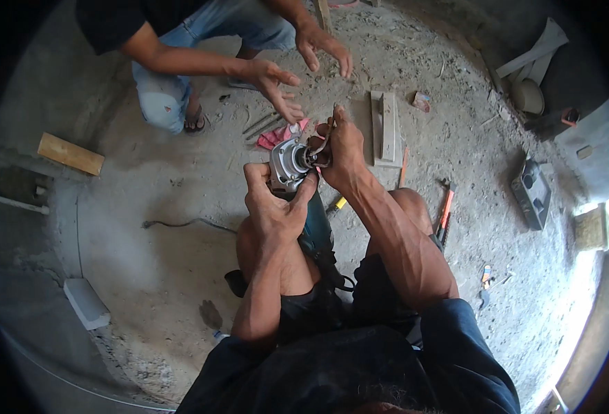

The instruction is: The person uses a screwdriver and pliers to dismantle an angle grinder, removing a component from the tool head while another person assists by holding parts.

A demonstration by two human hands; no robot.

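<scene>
My left hand point(277, 210) grips the silver head point(288, 164) of a teal power tool, apparently an angle grinder, whose body point(316, 222) points down between my legs. Its thumb presses beside the spindle. My right hand point(340, 148) is closed on a small metal wrench point(326, 141) at the spindle fitting; its exact contact point is partly hidden by my fingers. A pink-red cloth point(273, 138) lies on the floor just beyond the tool, beside some thin bars point(260, 124). A dark cord point(191, 222) trails off to the left.
A crouching person point(180, 48) faces me, both hands spread. Around me lie a board stack point(387, 127), a wooden block point(70, 153), a pale block point(85, 303), red-handled pliers point(446, 210), a small orange-handled tool point(485, 279) and a gray case point(533, 193). Walls border the dusty floor point(146, 262).
</scene>
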